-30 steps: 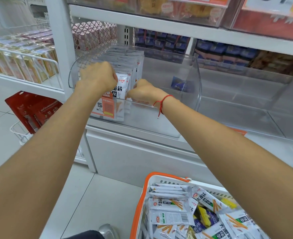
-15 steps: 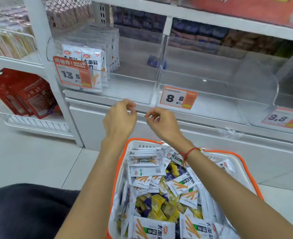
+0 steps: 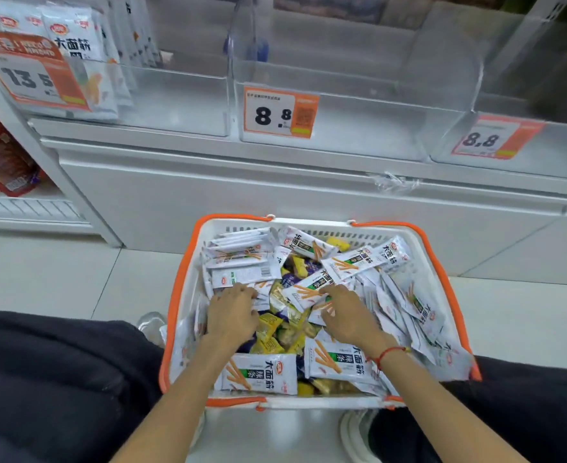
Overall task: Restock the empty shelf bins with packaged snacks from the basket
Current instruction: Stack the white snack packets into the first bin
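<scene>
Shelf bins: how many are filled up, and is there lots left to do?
Only the left bin holds a row of white packets, and half of it is bare. The middle bin and right bin look bare. Right now the left hand and right hand rest on packets in the basket, which is very full. So most of the job is left.

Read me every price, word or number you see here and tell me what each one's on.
"13" then a partial "5": orange tag, left bin.
"8.8": tag, middle bin.
"8,8": tag, right bin.
"大面筋": shelf packet.
"大面筋 辣条": basket packet.
Small print, barcode: unreadable.
</scene>
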